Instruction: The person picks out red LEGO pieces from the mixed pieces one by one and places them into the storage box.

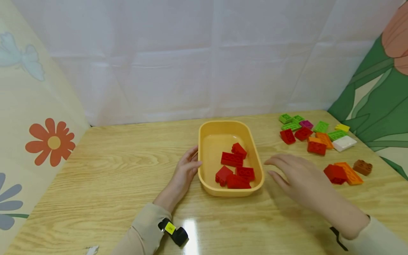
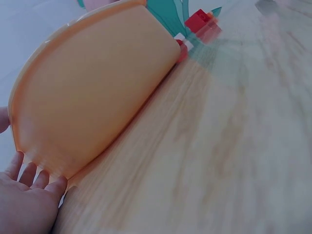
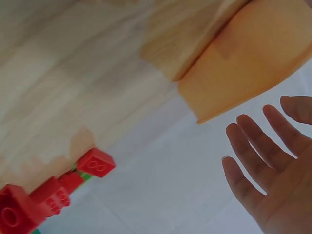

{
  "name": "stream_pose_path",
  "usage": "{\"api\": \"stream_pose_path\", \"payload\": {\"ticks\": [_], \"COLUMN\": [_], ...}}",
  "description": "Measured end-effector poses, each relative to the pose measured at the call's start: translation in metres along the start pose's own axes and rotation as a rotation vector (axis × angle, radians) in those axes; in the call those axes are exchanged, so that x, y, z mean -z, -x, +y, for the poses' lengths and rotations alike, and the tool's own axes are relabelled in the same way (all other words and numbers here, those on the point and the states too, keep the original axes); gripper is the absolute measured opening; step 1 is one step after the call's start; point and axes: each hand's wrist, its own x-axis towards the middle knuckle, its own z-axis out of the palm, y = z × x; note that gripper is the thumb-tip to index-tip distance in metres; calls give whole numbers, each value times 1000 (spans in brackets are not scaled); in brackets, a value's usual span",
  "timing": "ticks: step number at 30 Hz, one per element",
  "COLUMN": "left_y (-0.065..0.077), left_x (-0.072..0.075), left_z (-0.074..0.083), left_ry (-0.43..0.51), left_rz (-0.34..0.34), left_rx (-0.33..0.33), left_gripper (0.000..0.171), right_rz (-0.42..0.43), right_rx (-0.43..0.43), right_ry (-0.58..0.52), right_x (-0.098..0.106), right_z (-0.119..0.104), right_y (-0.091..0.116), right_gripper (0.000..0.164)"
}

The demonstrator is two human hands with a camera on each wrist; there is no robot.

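Note:
A yellow-orange plastic bin [image 1: 231, 192] stands on the wooden table, with several red toy bricks [image 1: 232, 159] inside. My left hand [image 1: 183, 171] is at the bin's left side. Its thumb tip meets the rim, and in the left wrist view the fingertips [image 2: 58, 184] reach the outer wall of the bin [image 2: 97, 83]. Just off the bin's right side, my right hand [image 1: 301, 179] hovers with nothing in it. From the right wrist its fingers [image 3: 243, 146] show spread and relaxed, apart from the bin [image 3: 234, 83].
Green bricks [image 1: 290, 126], red bricks [image 1: 303, 133], a white brick [image 1: 344, 143] and other colours lie at the back right. Nearer are a red brick [image 1: 335, 174], a flat orange piece [image 1: 352, 175] and a brown brick [image 1: 362, 167]. A white sheet [image 1: 159, 63] hangs behind the table.

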Motion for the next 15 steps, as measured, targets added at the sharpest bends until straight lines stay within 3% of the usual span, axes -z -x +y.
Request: {"api": "stream_pose_path", "payload": {"ticks": [15], "left_y": [-1], "left_x": [-1], "left_z": [0], "left_ry": [-7], "left_rz": [-1], "left_rx": [-7], "left_gripper": [68], "right_rz": [25], "right_rx": [-93], "right_ry": [29], "right_x": [-5], "right_z": [50], "right_y": [27], "right_gripper": [29]}}
